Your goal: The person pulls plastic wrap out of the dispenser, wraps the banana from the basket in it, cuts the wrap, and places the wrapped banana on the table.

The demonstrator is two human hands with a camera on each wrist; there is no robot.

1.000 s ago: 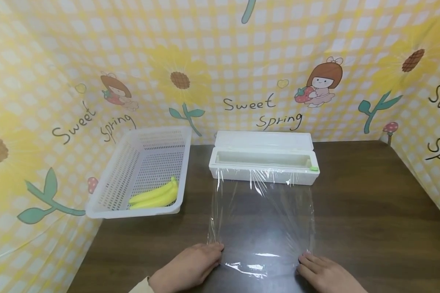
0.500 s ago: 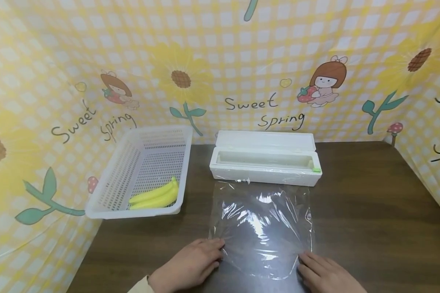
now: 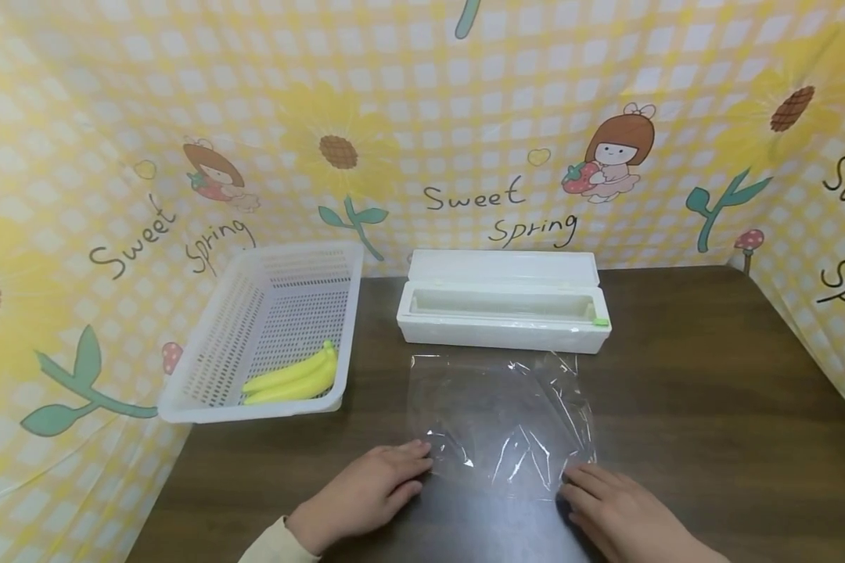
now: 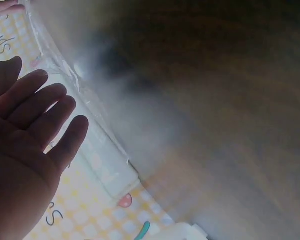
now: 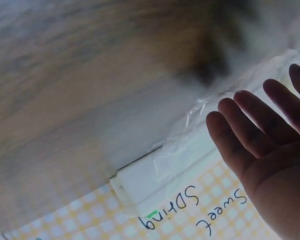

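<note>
A clear sheet of cling film (image 3: 486, 407) lies on the dark wooden table, wrinkled and shiny along its right side. Its far edge is just in front of a long white dispenser box (image 3: 503, 337), apart from it. The box's lid stands up at the back, and a small green piece (image 3: 601, 321) sits at its right end. My left hand (image 3: 362, 493) touches the film's near left corner with extended fingers. At the near right corner, my right hand (image 3: 616, 504) rests its fingertips on the film. Both wrist views show the fingers (image 4: 70, 140) fairly straight, uncurled.
To the left stands a white perforated basket (image 3: 172, 410) with yellow bananas (image 3: 299, 379) inside. A yellow checked cloth (image 3: 451, 94) with flowers and lettering hangs behind and at both sides of the table (image 3: 732, 375).
One second ago the film stretched to the dispenser's front edge; now it is separate and lies flat. Its near edge has shifted slightly away from me, and both hands have moved slightly forward.
</note>
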